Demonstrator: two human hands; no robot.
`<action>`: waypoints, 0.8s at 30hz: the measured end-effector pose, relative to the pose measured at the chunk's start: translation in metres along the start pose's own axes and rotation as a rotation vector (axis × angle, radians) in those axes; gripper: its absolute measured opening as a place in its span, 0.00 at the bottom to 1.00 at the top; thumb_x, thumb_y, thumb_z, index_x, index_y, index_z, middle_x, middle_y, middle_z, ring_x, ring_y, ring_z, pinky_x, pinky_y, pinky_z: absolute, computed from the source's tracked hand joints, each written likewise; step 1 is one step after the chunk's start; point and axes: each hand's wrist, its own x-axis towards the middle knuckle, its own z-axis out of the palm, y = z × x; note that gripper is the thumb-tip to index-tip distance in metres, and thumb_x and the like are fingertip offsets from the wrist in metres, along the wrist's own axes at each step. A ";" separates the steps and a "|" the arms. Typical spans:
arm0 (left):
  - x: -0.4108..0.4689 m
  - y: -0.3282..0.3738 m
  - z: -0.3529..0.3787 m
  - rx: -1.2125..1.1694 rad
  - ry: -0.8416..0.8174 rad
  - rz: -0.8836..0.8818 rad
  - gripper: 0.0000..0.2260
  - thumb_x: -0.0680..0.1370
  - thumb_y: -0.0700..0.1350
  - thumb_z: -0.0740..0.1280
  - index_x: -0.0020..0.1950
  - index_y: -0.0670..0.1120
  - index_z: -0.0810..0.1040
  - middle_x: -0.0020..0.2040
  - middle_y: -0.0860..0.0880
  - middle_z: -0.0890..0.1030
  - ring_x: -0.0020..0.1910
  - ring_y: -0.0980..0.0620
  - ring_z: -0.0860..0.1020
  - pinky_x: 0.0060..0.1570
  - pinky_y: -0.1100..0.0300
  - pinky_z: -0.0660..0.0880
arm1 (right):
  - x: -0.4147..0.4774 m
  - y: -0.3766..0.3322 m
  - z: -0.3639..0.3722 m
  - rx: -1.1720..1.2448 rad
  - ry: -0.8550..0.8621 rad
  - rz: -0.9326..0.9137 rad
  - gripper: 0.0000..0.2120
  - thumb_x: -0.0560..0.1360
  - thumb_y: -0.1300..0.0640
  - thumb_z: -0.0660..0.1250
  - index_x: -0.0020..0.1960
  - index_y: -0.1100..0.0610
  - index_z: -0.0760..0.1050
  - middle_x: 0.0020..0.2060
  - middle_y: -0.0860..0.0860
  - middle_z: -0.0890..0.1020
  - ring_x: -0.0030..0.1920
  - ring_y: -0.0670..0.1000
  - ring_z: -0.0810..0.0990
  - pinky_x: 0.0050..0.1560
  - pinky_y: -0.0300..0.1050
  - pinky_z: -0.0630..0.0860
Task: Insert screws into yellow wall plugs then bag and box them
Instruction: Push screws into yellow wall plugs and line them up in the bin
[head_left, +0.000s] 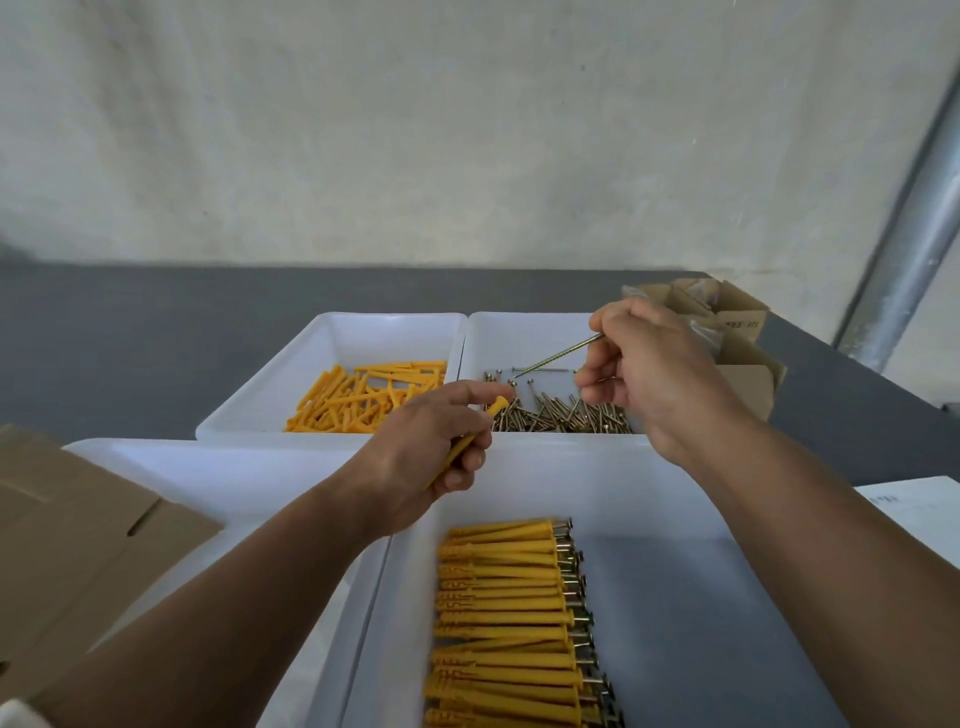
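Observation:
My left hand (436, 447) grips one yellow wall plug (475, 434), its flared end pointing up and right over the bins. My right hand (644, 364) pinches a long screw (558, 356) by its head end, tip aimed down-left, above the white bin of loose screws (558, 413). The screw tip and the plug's mouth are a short gap apart. A white bin of loose yellow plugs (363, 397) sits at the back left. In the near white bin (675, 597), several plugs with screws in them (509, 618) lie in a neat row.
A white bin (208, 478) sits at the near left, partly under a flat cardboard box (78, 540). An open cardboard box (727, 322) stands behind my right hand. White paper (914, 514) lies at the right on the dark grey table (130, 338). A metal pole (904, 260) rises far right.

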 end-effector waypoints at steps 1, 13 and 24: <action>0.000 -0.001 0.000 0.009 -0.002 0.004 0.17 0.79 0.34 0.58 0.60 0.47 0.80 0.32 0.49 0.73 0.27 0.56 0.68 0.22 0.64 0.64 | -0.001 0.001 0.000 -0.008 -0.001 0.005 0.09 0.79 0.61 0.57 0.44 0.55 0.75 0.24 0.47 0.77 0.27 0.49 0.79 0.26 0.41 0.75; -0.004 0.000 0.004 0.090 -0.026 0.013 0.09 0.79 0.35 0.61 0.54 0.44 0.79 0.32 0.49 0.75 0.26 0.56 0.69 0.22 0.65 0.65 | -0.005 0.004 0.000 -0.137 -0.031 0.090 0.11 0.79 0.62 0.56 0.44 0.54 0.76 0.25 0.48 0.77 0.27 0.49 0.78 0.27 0.42 0.75; -0.005 0.000 0.004 0.090 -0.039 0.031 0.11 0.79 0.35 0.63 0.53 0.48 0.81 0.32 0.49 0.75 0.27 0.56 0.70 0.23 0.65 0.66 | -0.008 0.001 -0.003 -0.141 -0.081 0.201 0.10 0.79 0.63 0.56 0.46 0.56 0.76 0.24 0.48 0.76 0.25 0.48 0.78 0.25 0.41 0.74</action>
